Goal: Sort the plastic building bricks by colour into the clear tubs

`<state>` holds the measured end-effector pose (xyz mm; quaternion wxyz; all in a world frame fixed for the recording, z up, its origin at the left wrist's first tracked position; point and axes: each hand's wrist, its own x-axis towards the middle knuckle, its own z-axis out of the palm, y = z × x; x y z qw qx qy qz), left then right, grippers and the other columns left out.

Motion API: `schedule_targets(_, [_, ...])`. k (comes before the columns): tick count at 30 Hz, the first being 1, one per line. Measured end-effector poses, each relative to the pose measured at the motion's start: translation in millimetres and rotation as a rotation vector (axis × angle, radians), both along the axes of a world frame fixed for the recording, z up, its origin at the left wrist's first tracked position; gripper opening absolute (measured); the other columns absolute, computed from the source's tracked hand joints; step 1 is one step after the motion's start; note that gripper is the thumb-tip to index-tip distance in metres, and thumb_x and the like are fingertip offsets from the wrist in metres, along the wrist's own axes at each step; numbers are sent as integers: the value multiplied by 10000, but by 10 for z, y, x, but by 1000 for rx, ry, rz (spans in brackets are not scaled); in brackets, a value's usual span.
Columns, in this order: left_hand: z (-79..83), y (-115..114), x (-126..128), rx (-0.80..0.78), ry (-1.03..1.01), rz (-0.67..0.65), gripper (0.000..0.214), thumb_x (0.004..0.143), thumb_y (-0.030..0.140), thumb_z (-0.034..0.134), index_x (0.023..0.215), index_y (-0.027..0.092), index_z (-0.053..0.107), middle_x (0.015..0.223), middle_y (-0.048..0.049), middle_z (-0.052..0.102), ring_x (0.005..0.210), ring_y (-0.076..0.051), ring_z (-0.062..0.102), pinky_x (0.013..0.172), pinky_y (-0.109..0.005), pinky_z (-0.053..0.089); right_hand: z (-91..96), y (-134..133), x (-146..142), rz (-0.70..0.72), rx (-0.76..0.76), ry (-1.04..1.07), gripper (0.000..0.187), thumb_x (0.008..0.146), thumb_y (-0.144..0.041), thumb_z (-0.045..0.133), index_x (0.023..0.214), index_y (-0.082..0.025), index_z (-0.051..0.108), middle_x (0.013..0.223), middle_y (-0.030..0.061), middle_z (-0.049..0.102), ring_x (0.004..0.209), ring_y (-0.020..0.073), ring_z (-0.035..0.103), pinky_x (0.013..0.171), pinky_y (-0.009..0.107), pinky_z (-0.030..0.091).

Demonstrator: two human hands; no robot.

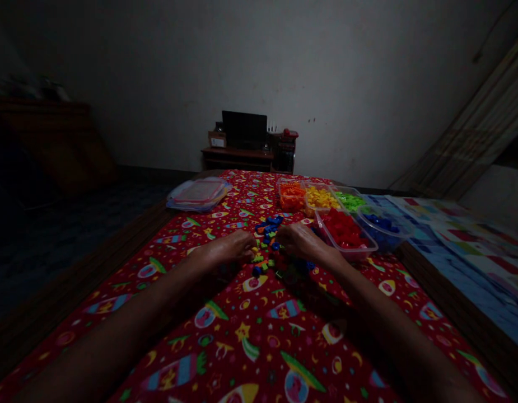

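A small pile of mixed plastic building pieces (265, 266) in blue, green, orange, yellow and red lies on the red patterned cloth (242, 364). My left hand (241, 245) is at the pile's left side, its fingers curled together beside a few yellow pieces (256, 254). From the right, my right hand (299, 239) reaches over the pile with bent, closed fingers, close to a round blue piece (276, 245). Dim light and the small size of the pieces hide what either hand pinches.
Beyond my right hand stand clear tubs of sorted pieces: orange (291, 197), yellow (321, 198), green (349, 201), red (346, 230) and blue (382, 225). Stacked lids (199, 193) lie at the far left. A monitor (244, 129) stands on a desk by the wall.
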<state>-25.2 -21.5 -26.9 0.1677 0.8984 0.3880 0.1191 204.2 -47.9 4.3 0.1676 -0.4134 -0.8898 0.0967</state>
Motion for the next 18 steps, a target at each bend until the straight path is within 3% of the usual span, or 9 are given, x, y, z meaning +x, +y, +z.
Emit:
schedule_targets(4, [74, -54, 31, 18, 29, -15, 105, 727, 208, 530, 713, 171, 627, 700, -14, 606, 645, -136, 521, 599, -210, 379, 78, 51, 148, -46, 24, 40, 147, 689, -34, 491, 600, -149, 513, 549, -49, 358, 518, 75, 239, 520, 241, 183])
schedule_targets(9, [104, -23, 63, -179, -41, 71, 109, 689, 250, 548, 681, 176, 628, 611, 21, 610, 564, -121, 544, 505, -188, 353, 55, 57, 180, -28, 42, 87, 159, 738, -68, 505, 601, -145, 528, 539, -51, 359, 515, 73, 260, 520, 233, 189])
schedule_targets(14, [124, 73, 24, -259, -163, 181, 226, 687, 362, 572, 779, 180, 670, 676, 0, 686, 635, -158, 620, 562, -210, 437, -156, -89, -121, 137, 41, 92, 120, 846, -184, 533, 796, -137, 631, 663, 4, 539, 565, 87, 388, 547, 222, 241])
schedule_targets(18, [117, 150, -29, -212, -272, 225, 304, 666, 435, 594, 778, 163, 674, 748, -29, 705, 697, -178, 635, 632, -246, 476, -349, -218, -382, 231, 74, 23, 182, 890, -281, 523, 829, -148, 631, 775, 48, 591, 612, 105, 433, 553, 232, 248])
